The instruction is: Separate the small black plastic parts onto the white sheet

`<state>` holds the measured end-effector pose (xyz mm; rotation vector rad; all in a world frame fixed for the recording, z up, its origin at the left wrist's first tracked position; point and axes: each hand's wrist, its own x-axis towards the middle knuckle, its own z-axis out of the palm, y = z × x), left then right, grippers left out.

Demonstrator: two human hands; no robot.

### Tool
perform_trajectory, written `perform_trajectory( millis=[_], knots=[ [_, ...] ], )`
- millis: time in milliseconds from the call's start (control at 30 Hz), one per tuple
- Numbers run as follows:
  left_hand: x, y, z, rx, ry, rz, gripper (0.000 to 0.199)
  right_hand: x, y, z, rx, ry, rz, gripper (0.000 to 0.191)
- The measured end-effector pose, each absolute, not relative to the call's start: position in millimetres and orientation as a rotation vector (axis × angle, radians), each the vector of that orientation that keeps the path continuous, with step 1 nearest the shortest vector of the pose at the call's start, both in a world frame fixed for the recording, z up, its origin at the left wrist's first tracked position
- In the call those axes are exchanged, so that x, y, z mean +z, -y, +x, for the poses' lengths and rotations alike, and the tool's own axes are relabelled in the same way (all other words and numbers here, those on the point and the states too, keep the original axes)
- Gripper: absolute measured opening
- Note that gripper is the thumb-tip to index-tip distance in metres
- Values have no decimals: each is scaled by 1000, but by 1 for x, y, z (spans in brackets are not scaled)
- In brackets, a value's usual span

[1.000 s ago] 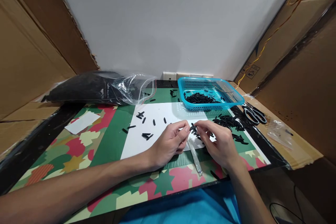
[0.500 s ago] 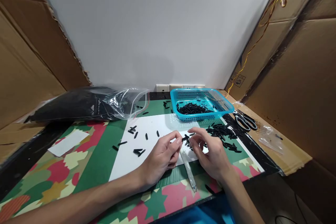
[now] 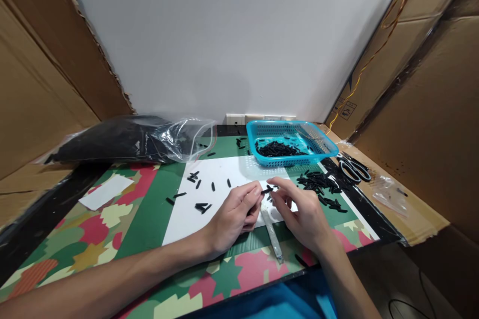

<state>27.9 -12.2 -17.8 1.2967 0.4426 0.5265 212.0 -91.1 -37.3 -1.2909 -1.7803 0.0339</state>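
Observation:
My left hand [image 3: 237, 214] is closed, thumb and forefinger pinching a small black slender piece [image 3: 266, 191] whose end sticks out to the right. Just beside it, my right hand [image 3: 299, 209] has its thumb and forefinger apart around the piece's free end; I cannot tell whether they touch it. A pale, flat stick [image 3: 273, 237] runs from below my left hand toward the table's front edge. Similar black pieces [image 3: 202, 208] lie scattered on the white sheet [image 3: 179, 224], and a larger pile [image 3: 318, 182] lies right of my right hand.
A blue perforated basket [image 3: 292, 162] holding many black pieces stands at the back. Left of it lies a clear zip bag [image 3: 130, 139] filled with something dark. Scissors [image 3: 352, 169] and a small plastic bag [image 3: 387, 194] are on the right. Cardboard walls [image 3: 422, 109] flank the table.
The view has shifted slightly, so the table appears a little higher and further right. My left hand keeps its pinch on the black piece; my right fingers stay close by, apart.

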Motion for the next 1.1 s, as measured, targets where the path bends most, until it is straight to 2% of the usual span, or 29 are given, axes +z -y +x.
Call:
perform_trajectory(
  millis=[167, 800, 1100],
  knots=[
    [-17, 13, 28, 535, -429, 1295, 50, -37, 92, 212, 37, 1789, -1301, 17],
    [-18, 12, 28, 503, -465, 1317, 50, -36, 93, 212, 6, 1811, -1320, 18],
    [-20, 9, 29, 499, -427, 1256, 49, -35, 96, 213, 154, 1731, -1313, 10]
  ],
)
